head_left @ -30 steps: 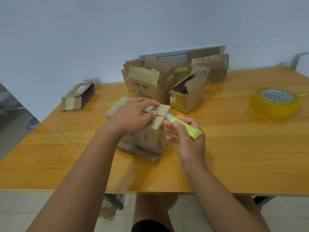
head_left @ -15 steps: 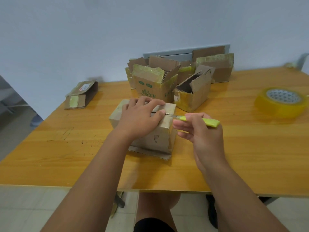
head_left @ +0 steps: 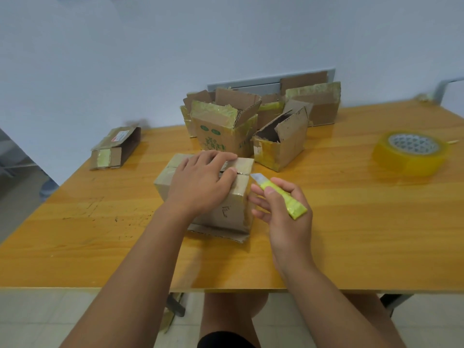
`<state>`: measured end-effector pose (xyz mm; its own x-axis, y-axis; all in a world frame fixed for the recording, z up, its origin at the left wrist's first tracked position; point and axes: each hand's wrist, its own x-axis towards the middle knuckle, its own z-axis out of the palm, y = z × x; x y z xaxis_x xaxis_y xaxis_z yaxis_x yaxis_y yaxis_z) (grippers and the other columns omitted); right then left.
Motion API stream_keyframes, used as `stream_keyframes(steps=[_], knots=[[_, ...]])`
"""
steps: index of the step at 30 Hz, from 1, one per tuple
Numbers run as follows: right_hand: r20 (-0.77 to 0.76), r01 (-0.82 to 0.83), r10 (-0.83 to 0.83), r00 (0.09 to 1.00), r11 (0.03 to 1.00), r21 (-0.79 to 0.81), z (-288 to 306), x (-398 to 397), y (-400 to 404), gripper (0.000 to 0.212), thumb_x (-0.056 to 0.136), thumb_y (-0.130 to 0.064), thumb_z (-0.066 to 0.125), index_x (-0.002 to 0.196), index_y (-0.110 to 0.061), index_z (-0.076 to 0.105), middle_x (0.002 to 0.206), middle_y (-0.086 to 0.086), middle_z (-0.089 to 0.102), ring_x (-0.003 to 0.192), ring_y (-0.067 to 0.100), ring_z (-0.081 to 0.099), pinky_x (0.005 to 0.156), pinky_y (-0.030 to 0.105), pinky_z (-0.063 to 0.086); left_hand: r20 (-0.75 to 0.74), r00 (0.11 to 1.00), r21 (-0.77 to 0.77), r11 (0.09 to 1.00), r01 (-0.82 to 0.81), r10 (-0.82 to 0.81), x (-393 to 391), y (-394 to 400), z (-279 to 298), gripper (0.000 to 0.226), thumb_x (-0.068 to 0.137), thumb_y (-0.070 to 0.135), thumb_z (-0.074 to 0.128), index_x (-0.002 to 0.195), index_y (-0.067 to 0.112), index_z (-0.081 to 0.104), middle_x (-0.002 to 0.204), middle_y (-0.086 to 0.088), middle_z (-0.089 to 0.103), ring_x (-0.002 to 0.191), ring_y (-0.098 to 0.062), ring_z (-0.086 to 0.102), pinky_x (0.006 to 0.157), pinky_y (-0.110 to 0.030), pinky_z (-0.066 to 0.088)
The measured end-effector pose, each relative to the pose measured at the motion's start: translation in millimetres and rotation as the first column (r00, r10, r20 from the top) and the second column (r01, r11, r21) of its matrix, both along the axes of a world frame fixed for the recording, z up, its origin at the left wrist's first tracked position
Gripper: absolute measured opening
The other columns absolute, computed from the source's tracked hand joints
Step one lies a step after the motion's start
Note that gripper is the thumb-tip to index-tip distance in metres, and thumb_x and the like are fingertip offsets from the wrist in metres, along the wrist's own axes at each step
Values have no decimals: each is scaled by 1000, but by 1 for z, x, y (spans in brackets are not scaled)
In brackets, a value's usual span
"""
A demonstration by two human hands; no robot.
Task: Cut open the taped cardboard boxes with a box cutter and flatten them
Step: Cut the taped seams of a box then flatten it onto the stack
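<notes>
My left hand (head_left: 200, 184) lies flat on the small brown taped cardboard box (head_left: 216, 197) mid-surface, right hand (head_left: 281, 204) fingers pinching the yellow-green box cutter (head_left: 281, 197), blade tip at the box's right end of the left-right seam.

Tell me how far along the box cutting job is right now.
Done: several opened brown cardboard boxes stand at the back, and one collapsed box lies far left. In hand: the left hand presses the taped brown box; the right hand holds the yellow-green box cutter at its top seam. Left: flattening the opened boxes.
</notes>
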<state>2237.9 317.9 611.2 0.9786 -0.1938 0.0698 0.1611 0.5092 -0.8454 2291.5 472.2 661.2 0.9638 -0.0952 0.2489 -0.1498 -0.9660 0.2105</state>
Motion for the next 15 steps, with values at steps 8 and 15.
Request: stream_keyframes(steps=[8,15], knots=[[-26,44,-43,999,996,80,-3,-3,5,15,97,-11,59,112,-16,60,97,5,77,95,20,74,69,27,60,21,996,2,997,-82,82,5,-7,-5,48,90,54,23,134,50,42,146,9,43,135,-16,35,112,-41,24],[-15,48,-47,999,997,64,-4,-3,5,16,96,-10,61,110,-19,63,98,4,77,98,18,73,67,24,58,29,995,14,995,-98,98,7,-8,-7,49,89,55,21,134,50,41,146,8,43,136,-17,34,113,-43,25]])
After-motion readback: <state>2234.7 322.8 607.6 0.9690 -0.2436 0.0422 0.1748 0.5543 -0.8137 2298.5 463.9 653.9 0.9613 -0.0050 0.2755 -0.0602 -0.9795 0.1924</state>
